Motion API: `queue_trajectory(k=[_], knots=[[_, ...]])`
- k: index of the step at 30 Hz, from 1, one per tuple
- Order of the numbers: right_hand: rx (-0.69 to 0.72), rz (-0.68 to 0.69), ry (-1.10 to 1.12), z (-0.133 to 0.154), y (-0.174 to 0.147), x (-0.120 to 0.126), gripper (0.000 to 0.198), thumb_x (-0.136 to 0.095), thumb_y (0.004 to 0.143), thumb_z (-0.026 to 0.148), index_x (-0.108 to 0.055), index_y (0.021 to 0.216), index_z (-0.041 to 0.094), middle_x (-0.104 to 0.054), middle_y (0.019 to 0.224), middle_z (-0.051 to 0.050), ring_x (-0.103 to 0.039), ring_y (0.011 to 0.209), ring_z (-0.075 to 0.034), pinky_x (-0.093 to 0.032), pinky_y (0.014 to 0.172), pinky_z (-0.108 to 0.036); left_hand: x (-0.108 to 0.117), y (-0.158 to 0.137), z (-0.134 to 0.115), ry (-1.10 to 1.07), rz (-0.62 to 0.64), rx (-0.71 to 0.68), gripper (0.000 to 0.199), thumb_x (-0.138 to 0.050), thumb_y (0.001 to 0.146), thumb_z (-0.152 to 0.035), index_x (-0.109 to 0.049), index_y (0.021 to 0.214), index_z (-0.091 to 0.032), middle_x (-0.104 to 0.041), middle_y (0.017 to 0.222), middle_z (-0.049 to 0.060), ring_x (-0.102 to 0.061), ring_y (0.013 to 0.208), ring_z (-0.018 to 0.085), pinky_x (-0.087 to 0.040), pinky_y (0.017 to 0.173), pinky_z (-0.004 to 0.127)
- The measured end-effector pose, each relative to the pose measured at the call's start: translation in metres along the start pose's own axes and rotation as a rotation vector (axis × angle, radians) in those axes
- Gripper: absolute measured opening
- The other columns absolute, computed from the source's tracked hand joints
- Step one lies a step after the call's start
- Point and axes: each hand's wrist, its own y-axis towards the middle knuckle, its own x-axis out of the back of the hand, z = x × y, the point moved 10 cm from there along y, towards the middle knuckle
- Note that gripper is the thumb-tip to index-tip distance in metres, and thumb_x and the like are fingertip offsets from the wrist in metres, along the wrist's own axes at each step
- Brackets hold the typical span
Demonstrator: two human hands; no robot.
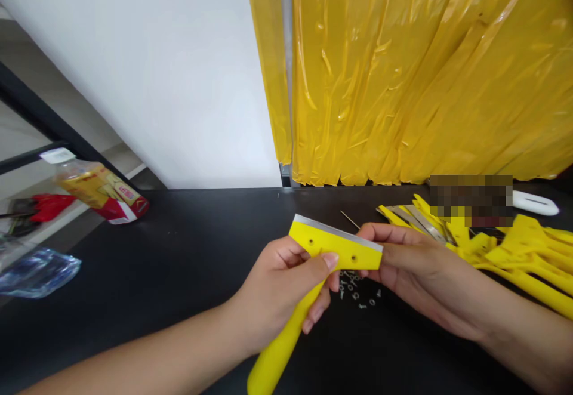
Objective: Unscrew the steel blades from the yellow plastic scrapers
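A yellow scraper [342, 241] with a strip of metal blade along its top edge is held up over the black table, its handle slanting down to the left. My left hand [286, 287] is closed round the neck, the thumb pressed on the yellow head below two small holes. At the head's right end, my right hand [409, 264] grips the corner, with some of its fingers hidden behind the head. Small loose nuts and screws [356, 293] lie on the table below, partly covered by the hands. A thin metal rod [349, 219] lies just behind the scraper.
Several yellow scraper parts [514, 252] and metal blades [416, 222] are piled at the right. Beyond the pile lies a white object [535, 203]. A drink bottle [98, 186] leans at the left near clear plastic [40, 272]. Yellow film [403, 85] hangs at the back.
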Motion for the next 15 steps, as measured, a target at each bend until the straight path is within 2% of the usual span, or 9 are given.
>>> queue_trajectory(k=[3, 7, 11, 15], knots=[[0.003, 0.034, 0.03, 0.0, -0.002, -0.002, 0.011, -0.084, 0.09, 0.031, -0.081, 0.09, 0.021, -0.073, 0.092, -0.003, -0.062, 0.088, -0.015, -0.052, 0.084, -0.026, 0.004, 0.002, -0.002, 0.012, -0.014, -0.007, 0.032, -0.075, 0.099, -0.04, -0.069, 0.079, -0.016, -0.06, 0.06, -0.003, -0.051, 0.04, 0.006, -0.041, 0.038, 0.015], [-0.009, 0.07, 0.102, -0.001, -0.001, -0.002, 0.018, -0.081, 0.094, 0.038, -0.083, 0.098, 0.021, -0.072, 0.099, -0.006, -0.065, 0.097, -0.018, -0.056, 0.093, -0.031, 0.011, 0.005, -0.009, 0.042, -0.08, -0.031, 0.03, -0.077, 0.097, -0.041, -0.069, 0.081, -0.016, -0.068, 0.074, 0.001, -0.054, 0.043, 0.006, -0.042, 0.038, 0.016], [-0.015, 0.063, 0.121, -0.002, 0.001, 0.001, 0.019, -0.081, 0.094, 0.04, -0.081, 0.098, 0.021, -0.069, 0.099, -0.006, -0.063, 0.098, -0.019, -0.056, 0.096, -0.034, 0.013, 0.004, -0.013, 0.095, -0.1, -0.057, 0.032, -0.074, 0.098, -0.04, -0.068, 0.079, -0.015, -0.063, 0.066, -0.001, -0.052, 0.041, 0.006, -0.039, 0.039, 0.015], [-0.006, 0.061, 0.086, -0.002, 0.0, 0.003, 0.021, -0.08, 0.095, 0.041, -0.08, 0.098, 0.02, -0.067, 0.097, -0.006, -0.062, 0.096, -0.02, -0.055, 0.092, -0.035, 0.014, 0.003, -0.013, 0.105, -0.099, -0.066, 0.032, -0.075, 0.098, -0.042, -0.068, 0.08, -0.016, -0.067, 0.072, 0.001, -0.053, 0.041, 0.006, -0.04, 0.039, 0.017]])
